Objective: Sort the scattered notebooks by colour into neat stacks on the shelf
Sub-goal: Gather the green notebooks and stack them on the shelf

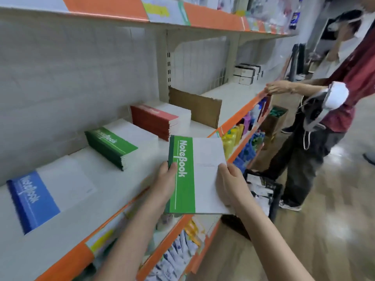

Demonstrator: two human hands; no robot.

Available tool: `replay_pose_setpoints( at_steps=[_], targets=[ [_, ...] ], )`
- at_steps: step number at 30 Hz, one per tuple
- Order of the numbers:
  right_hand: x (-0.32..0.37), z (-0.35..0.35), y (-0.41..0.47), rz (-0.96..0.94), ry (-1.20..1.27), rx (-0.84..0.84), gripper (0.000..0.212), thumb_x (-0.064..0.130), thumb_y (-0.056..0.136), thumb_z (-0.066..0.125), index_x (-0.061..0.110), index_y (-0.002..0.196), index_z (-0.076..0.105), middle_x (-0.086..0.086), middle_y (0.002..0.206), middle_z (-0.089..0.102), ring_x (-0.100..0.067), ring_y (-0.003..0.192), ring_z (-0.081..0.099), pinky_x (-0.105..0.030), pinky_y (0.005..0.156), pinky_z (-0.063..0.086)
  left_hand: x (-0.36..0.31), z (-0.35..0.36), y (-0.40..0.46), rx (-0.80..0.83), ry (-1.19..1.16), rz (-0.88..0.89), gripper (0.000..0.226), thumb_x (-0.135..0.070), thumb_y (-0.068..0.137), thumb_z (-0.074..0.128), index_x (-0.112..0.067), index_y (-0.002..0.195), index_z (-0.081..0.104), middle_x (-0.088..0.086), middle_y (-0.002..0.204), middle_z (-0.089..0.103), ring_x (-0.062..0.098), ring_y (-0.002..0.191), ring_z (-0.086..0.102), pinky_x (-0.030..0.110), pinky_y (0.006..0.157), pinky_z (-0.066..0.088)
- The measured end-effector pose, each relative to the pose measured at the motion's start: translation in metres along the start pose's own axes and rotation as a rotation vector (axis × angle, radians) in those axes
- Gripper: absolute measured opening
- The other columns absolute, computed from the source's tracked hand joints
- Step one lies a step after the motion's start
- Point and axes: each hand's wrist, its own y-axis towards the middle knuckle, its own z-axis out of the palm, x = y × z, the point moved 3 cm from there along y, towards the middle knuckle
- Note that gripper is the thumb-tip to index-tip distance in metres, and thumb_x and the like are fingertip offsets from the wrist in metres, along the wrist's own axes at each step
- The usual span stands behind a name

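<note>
Right now I hold a green notebook [194, 177] in both hands, level above the front edge of the shelf [113, 179]. My left hand [165, 183] grips its green spine side, thumb on the cover and the other fingers curled underneath out of sight. My right hand [231, 183] pinches the white side near the lower corner, thumb on top, the rest hidden below. The notebook touches nothing else and its cover faces up.

On the shelf lie three stacks, well apart from one another. A blue stack [46, 197] sits to the left, a green stack [119, 147] in the middle, and a red stack [162, 120] farther back to the right. The notebook I hold hangs near the green stack, to its right, in front of the red one. Behind the red stack a cardboard divider [198, 108] stands upright across the shelf.

To the right another person [324, 110] stands in the aisle, one hand on the shelf's orange edge.
</note>
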Motion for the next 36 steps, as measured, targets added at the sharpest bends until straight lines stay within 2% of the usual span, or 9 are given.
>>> replay_pose_setpoints(
  at_steps=[6,9,12,14,19,24,28,32,36],
  targets=[
    [0.040,0.044,0.051,-0.064,0.079,0.187,0.025,0.029,0.101,0.035,0.020,0.095,0.057,0.001,0.093,0.062,-0.015,0.083,0.057,-0.026,0.065,0.041,-0.020,-0.041,0.030,-0.202,-0.094,0.018,0.022,-0.026,0.102,0.039,-0.021,0.093,0.058,-0.001,0.086,0.070,0.013,0.074,0.067,0.028,0.063,0.051],
    [0.053,0.068,0.069,-0.082,0.051,0.283,0.029,0.029,0.100,0.034,0.015,0.094,0.059,0.000,0.086,0.061,-0.016,0.078,0.057,-0.028,0.060,0.039,-0.026,-0.059,0.035,-0.318,-0.092,0.015,0.023,-0.025,0.102,0.039,-0.021,0.087,0.055,-0.001,0.088,0.066,0.013,0.077,0.064,0.027,0.066,0.050],
    [0.060,0.094,0.084,-0.096,0.028,0.396,0.036,0.027,0.100,0.034,0.001,0.102,0.059,-0.017,0.101,0.064,-0.031,0.095,0.060,-0.041,0.080,0.047,-0.027,-0.072,0.036,-0.420,-0.116,0.001,0.020,-0.023,0.103,0.037,-0.014,0.103,0.055,0.007,0.100,0.066,0.022,0.088,0.064,0.033,0.079,0.051],
    [0.064,0.108,0.093,-0.103,0.028,0.471,0.032,0.025,0.100,0.035,0.004,0.101,0.060,-0.014,0.103,0.065,-0.029,0.097,0.060,-0.038,0.085,0.046,-0.026,-0.078,0.036,-0.493,-0.128,-0.013,0.022,-0.021,0.103,0.036,-0.012,0.113,0.053,0.008,0.102,0.066,0.020,0.085,0.063,0.028,0.072,0.050],
    [0.071,0.135,0.121,-0.163,0.098,0.662,0.028,0.019,0.101,0.038,0.025,0.084,0.058,0.007,0.086,0.064,-0.005,0.074,0.059,-0.017,0.058,0.045,-0.024,-0.083,0.043,-0.668,-0.150,-0.048,0.022,-0.021,0.103,0.036,-0.012,0.112,0.054,0.002,0.093,0.065,0.016,0.078,0.062,0.024,0.065,0.048],
    [0.075,0.152,0.147,-0.108,0.085,0.803,0.025,0.022,0.101,0.041,0.020,0.086,0.061,0.000,0.089,0.067,-0.013,0.076,0.063,-0.021,0.059,0.047,-0.022,-0.079,0.052,-0.775,-0.148,-0.132,0.043,-0.032,0.103,0.035,-0.009,0.140,0.040,0.008,0.135,0.053,0.027,0.123,0.051,0.042,0.106,0.039],
    [0.082,0.165,0.162,-0.110,0.040,0.878,0.027,0.021,0.101,0.040,0.014,0.088,0.062,-0.009,0.091,0.068,-0.023,0.079,0.064,-0.029,0.071,0.050,-0.024,-0.081,0.056,-0.853,-0.145,-0.176,0.027,-0.038,0.102,0.034,-0.020,0.116,0.050,-0.010,0.102,0.056,0.010,0.091,0.054,0.026,0.090,0.036],
    [0.092,0.176,0.175,-0.111,0.016,0.928,0.031,0.030,0.101,0.041,0.014,0.081,0.059,-0.010,0.088,0.068,-0.025,0.076,0.063,-0.030,0.074,0.049,-0.032,-0.091,0.064,-0.892,-0.058,-0.178,0.030,-0.035,0.101,0.036,-0.013,0.093,0.055,0.018,0.108,0.065,0.034,0.102,0.062,0.049,0.095,0.047],
    [0.101,0.193,0.184,-0.118,-0.037,0.999,0.026,0.036,0.096,0.047,0.012,0.099,0.057,-0.004,0.088,0.064,-0.020,0.075,0.064,-0.023,0.063,0.051,-0.039,-0.105,0.080,-0.924,0.210,-0.186,0.036,-0.027,0.102,0.035,0.002,0.104,0.057,0.024,0.105,0.063,0.031,0.091,0.062,0.041,0.085,0.049]
  ],
)
